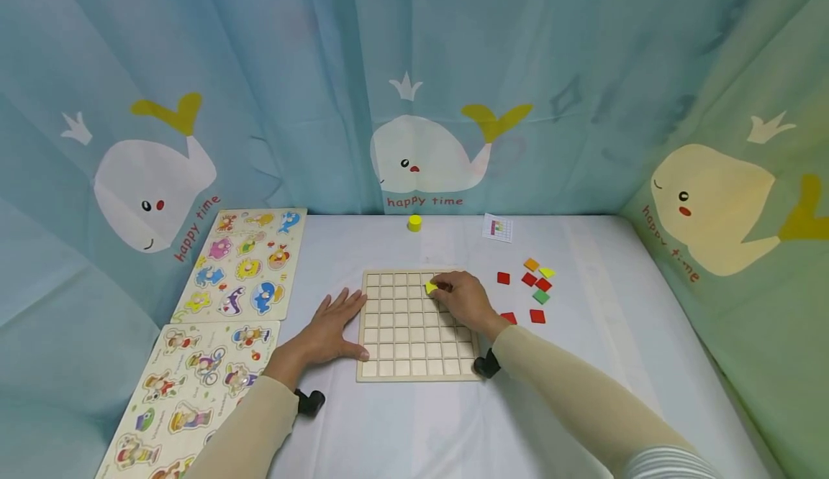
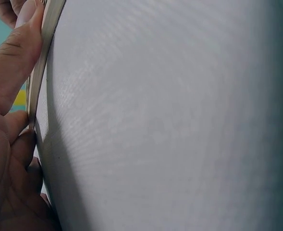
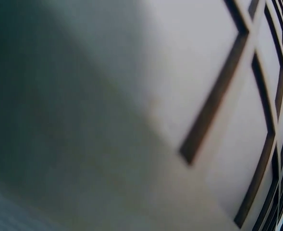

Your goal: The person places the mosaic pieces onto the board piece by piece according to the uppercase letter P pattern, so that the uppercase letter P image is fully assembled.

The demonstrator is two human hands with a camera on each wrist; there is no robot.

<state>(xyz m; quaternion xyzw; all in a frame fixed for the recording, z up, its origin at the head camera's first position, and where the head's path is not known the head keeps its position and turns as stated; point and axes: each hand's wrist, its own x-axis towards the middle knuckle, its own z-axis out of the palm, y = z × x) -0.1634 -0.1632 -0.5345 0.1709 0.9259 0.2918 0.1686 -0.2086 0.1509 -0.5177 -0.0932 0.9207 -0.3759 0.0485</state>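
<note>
A square wooden grid board (image 1: 408, 328) lies flat in front of me. My right hand (image 1: 465, 300) pinches a yellow tile (image 1: 430, 288) over a cell in the board's upper row, right of the middle. Spread along the board's left edge, my left hand (image 1: 332, 326) touches the frame with thumb and fingertips. In the left wrist view the thumb (image 2: 14, 60) presses against the board's wooden side (image 2: 41, 72). The right wrist view looks closely across the grid cells (image 3: 237, 159), with a sliver of fingertip at the lower right edge.
Loose red tiles (image 1: 537, 316), orange (image 1: 531, 264), yellow (image 1: 547, 272) and green ones (image 1: 541, 297) lie right of the board. Behind it stand a yellow cylinder (image 1: 414, 224) and a printed pattern card (image 1: 497, 228). Two picture puzzle boards (image 1: 291, 249) lie at the left.
</note>
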